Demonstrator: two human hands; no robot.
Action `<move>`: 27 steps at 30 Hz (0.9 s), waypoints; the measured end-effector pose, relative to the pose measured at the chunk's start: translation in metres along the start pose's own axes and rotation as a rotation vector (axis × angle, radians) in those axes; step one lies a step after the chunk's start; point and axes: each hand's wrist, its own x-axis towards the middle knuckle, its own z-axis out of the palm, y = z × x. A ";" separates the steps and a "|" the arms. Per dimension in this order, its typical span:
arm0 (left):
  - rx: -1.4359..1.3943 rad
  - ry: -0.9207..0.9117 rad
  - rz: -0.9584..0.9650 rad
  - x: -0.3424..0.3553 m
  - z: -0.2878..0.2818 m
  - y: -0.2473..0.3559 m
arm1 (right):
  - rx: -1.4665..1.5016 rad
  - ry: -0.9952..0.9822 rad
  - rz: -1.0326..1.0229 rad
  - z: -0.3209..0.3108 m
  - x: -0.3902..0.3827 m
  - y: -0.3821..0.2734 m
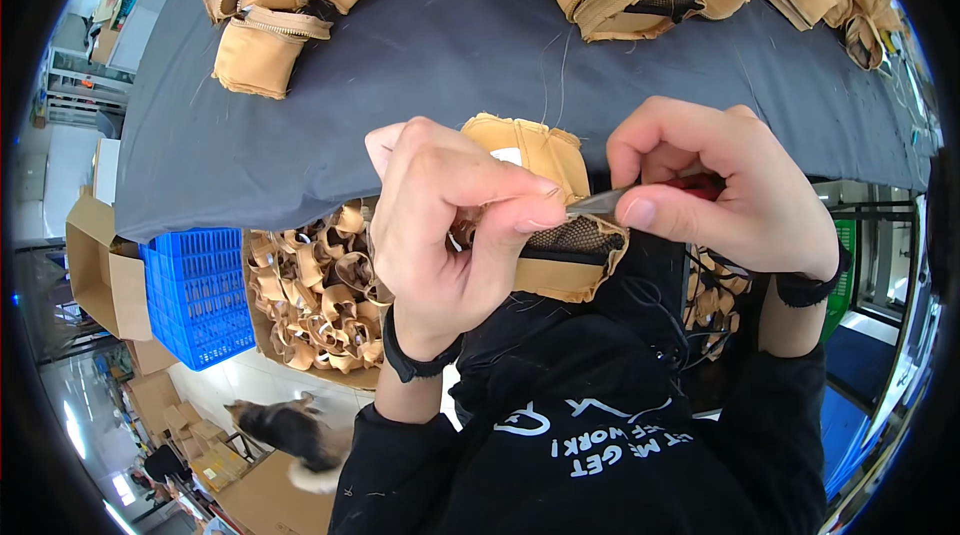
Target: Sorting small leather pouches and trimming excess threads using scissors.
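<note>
A small tan fabric pouch with a dark mesh panel is between my hands, at the near edge of the cloth-covered table. My left hand is closed on the pouch, thumb and forefinger pinched together beside its opening. A thin strand seems to show at those fingertips; its course is hard to make out. In my right hand is a pair of small scissors with a red handle, mostly hidden by the fingers. The scissors' metal blades point left, close to my left fingertips and the pouch's upper edge.
Several tan zippered pouches lie along the far side of the dark tablecloth, among loose threads. Below left are a box of tan pieces, a blue crate and an open carton. A dog is on the floor.
</note>
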 end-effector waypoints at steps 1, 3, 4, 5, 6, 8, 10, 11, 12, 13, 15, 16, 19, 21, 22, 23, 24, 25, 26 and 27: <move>0.002 0.003 0.000 0.001 0.000 -0.001 | 0.060 0.046 0.015 0.001 0.000 0.002; -0.033 0.004 -0.006 0.002 -0.001 -0.002 | 0.084 0.097 0.042 -0.001 -0.002 0.003; -0.031 0.007 -0.006 0.004 -0.002 -0.001 | 0.082 0.095 0.040 -0.001 -0.003 0.002; -0.007 -0.015 -0.018 0.007 -0.004 0.000 | 0.050 0.144 0.029 0.000 -0.004 0.001; 0.016 -0.037 -0.031 0.009 -0.005 0.001 | 0.017 0.192 0.019 0.001 -0.005 0.001; -0.024 0.060 -0.081 0.013 0.002 0.002 | -0.087 0.209 -0.001 -0.001 -0.004 -0.005; -0.067 0.154 -0.127 0.018 0.006 0.002 | -0.191 0.231 -0.020 -0.003 -0.004 -0.005; -0.066 0.141 -0.127 0.020 0.006 0.002 | -0.241 0.249 -0.040 -0.004 -0.003 -0.002; -0.064 0.128 -0.128 0.021 0.006 0.002 | -0.290 0.267 -0.061 -0.004 -0.002 -0.001; -0.063 0.130 -0.127 0.021 0.006 0.003 | -0.291 0.266 -0.063 -0.005 -0.002 -0.003; -0.075 0.141 -0.163 0.021 0.005 0.003 | -0.407 0.283 -0.068 -0.005 -0.002 -0.010; -0.072 0.144 -0.164 0.021 0.003 0.003 | -0.408 0.280 -0.070 -0.005 -0.001 -0.010; 0.064 -0.058 -0.011 0.022 -0.003 -0.001 | -0.553 0.352 -0.318 -0.007 0.003 -0.009; 0.093 -0.072 0.011 0.026 -0.003 0.000 | -0.784 0.335 -0.480 -0.013 0.006 -0.016; 0.093 -0.072 0.008 0.026 -0.003 0.000 | -0.782 0.332 -0.479 -0.015 0.007 -0.016; 0.076 -0.072 -0.001 0.026 -0.003 0.000 | -0.796 0.318 -0.502 -0.016 0.008 -0.016; 0.060 -0.069 -0.008 0.027 -0.004 0.000 | -0.812 0.303 -0.527 -0.018 0.009 -0.017; 0.060 -0.066 -0.009 0.028 -0.003 -0.001 | -0.831 0.295 -0.534 -0.020 0.009 -0.019; 0.065 -0.055 -0.016 0.030 -0.003 -0.002 | -0.833 0.293 -0.534 -0.022 0.009 -0.022; 0.074 -0.044 -0.027 0.029 -0.003 -0.004 | -0.838 0.298 -0.524 -0.022 0.009 -0.022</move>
